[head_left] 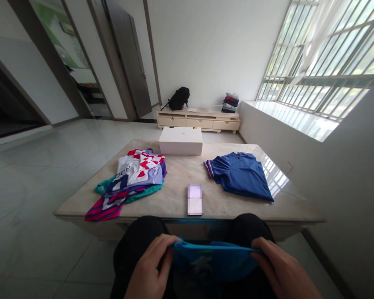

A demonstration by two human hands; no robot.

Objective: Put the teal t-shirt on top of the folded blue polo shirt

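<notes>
Fingers of my left hand (pixel 149 268) and right hand (pixel 283 270) grip a teal shirt (pixel 213 261) stretched over my lap. Beyond, the worktop (pixel 177 191) holds a blue shirt (pixel 241 174) and a jersey pile (pixel 131 178).

home living room | low cabinet (pixel 198 118) | table (pixel 180 187) | barred window (pixel 327 62)

White box (pixel 180 140), folded navy shirt (pixel 241 174), phone (pixel 195 199)
</notes>
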